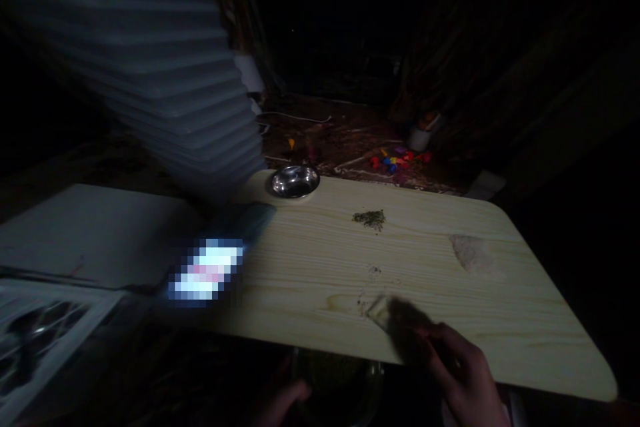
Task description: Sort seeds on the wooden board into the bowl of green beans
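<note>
My right hand (463,367) is closed over the front of the pale wooden table (310,267), gripping a small pale flat piece (379,311), blurred and partly in shadow; its exact kind cannot be made out. Just beyond its tip lie scattered dark crumbs (367,293). Below the table's front edge, my left hand (290,395) grips the side of a dim, round bowl (337,380) with something dark green inside. Farther back on the tabletop is a small heap of green-brown bits (370,219). A patch of pale grains (470,252) lies at the right.
A shiny metal bowl (295,181) stands at the table's far left corner. On the left is a bright, pixelated patch (205,270). A tall ribbed grey stack (165,73) rises behind it. Colourful small pieces (400,160) lie on the floor beyond.
</note>
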`<state>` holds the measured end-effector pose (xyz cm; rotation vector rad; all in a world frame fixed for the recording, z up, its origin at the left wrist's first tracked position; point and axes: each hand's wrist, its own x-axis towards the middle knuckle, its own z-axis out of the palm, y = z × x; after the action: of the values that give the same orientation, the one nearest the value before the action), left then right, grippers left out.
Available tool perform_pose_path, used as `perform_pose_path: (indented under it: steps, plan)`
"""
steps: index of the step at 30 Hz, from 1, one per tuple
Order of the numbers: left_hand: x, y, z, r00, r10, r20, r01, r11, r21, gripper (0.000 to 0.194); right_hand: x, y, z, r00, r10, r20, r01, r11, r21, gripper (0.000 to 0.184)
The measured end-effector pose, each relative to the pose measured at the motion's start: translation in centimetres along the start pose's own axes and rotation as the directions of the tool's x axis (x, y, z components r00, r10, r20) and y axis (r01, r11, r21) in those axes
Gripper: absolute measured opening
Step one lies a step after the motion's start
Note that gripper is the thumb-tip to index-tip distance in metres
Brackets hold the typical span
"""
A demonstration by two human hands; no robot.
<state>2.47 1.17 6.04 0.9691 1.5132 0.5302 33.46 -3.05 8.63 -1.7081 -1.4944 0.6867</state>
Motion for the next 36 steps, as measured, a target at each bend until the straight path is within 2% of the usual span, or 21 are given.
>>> perform_pose_path:
  steps: [6, 9, 12, 19, 28, 36]
  plan:
    - [0.0, -0.7, 0.2, 0.998, 0.024, 0.054, -0.023, 1.000, -0.014, 0.023, 0.1, 0.4, 0.3, 0.999, 0.028, -0.018, -0.028, 1.000, -0.009, 0.026]
    - [0.1, -1.1, -0.1, 0.999, -0.004, 0.047, 0.005, 1.000, -0.027, 0.020, 0.4, 0.4, 0.2, 0.998, 0.044, -0.034, -0.044, 0.999, -0.009, 0.028]
    - [0.2, -1.2, -0.3, 0.999, 0.019, 0.043, -0.017, 0.999, -0.038, 0.019, 0.5, 0.1, 0.5, 0.999, 0.039, -0.024, -0.039, 0.999, 0.001, 0.029]
    - [0.6, -1.2, 0.5, 0.991, 0.040, 0.130, -0.026, 0.994, -0.104, 0.016, 0.4, -0.2, 0.5, 1.000, 0.021, -0.009, -0.021, 1.000, -0.002, 0.027]
    - [0.8, -1.8, 0.4, 0.994, -0.005, 0.106, 0.014, 0.996, -0.084, 0.022, -0.1, 0.3, 0.8, 0.999, 0.035, 0.023, -0.035, 0.999, 0.000, 0.026]
    - [0.8, -1.7, 0.5, 0.995, -0.008, 0.100, 0.018, 0.995, -0.101, 0.022, 0.2, -0.4, 1.3, 1.000, 0.023, 0.010, -0.023, 1.000, -0.002, 0.028]
